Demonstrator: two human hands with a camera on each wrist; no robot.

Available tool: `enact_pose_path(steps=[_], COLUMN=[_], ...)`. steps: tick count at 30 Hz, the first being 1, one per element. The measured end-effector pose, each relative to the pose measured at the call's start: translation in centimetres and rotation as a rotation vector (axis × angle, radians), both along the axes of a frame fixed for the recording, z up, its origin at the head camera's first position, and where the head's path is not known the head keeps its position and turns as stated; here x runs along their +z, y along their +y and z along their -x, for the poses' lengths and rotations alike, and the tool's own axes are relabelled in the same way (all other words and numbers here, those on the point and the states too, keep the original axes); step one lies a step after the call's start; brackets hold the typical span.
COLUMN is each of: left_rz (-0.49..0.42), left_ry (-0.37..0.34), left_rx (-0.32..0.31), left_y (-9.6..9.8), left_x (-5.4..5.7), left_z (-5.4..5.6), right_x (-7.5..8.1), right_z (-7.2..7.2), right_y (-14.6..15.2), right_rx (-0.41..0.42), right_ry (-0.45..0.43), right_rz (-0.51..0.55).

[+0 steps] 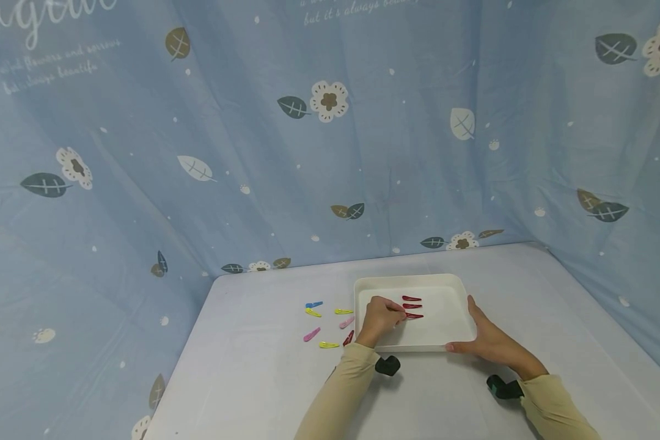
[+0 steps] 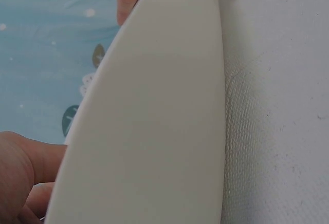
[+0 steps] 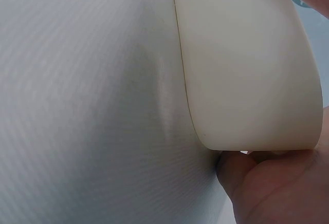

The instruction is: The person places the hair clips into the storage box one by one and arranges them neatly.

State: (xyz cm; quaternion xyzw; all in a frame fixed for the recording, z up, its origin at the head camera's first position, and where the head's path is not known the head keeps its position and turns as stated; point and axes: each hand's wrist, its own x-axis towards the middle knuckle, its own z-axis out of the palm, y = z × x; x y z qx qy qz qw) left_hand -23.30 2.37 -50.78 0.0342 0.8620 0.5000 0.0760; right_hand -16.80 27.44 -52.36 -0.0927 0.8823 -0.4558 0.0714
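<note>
A white tray (image 1: pixel 440 339) lies on the table with three red hair clips in a column inside it. My left hand (image 1: pixel 382 319) reaches over the tray's left side and pinches the left end of the nearest red hair clip (image 1: pixel 415 316). Above that one are the middle red clip (image 1: pixel 412 306) and the far red clip (image 1: pixel 412 298). My right hand (image 1: pixel 492 339) holds the tray's near right corner, thumb along the front wall and fingers up the right side. The tray wall (image 3: pixel 247 80) fills much of the right wrist view.
Left of the tray lie more hair clips: a blue one (image 1: pixel 314 304), several yellow ones (image 1: pixel 329 344), pink ones (image 1: pixel 311 334) and a red one (image 1: pixel 349 337) close to my left forearm. A blue patterned curtain (image 1: pixel 308 165) hangs behind the white table (image 1: pixel 242 366).
</note>
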Motion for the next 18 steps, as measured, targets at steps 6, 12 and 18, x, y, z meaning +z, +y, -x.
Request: enact_pose_path(steps=[6, 12, 18], left_rz=[0.001, 0.011, 0.005], left_ry=[0.009, 0.009, 0.004], left_rx=[-0.002, 0.003, -0.003], left_y=[-0.06, -0.12, -0.17], left_x=[0.07, 0.03, -0.01], left_z=[-0.15, -0.11, -0.04], right_x=[-0.06, -0.08, 0.01], right_z=[-0.03, -0.01, -0.05], right_y=[0.01, 0.06, 0.0], right_rx=[0.002, -0.006, -0.012], right_ry=[0.008, -0.015, -0.025], right_rz=[0.0, -0.013, -0.022])
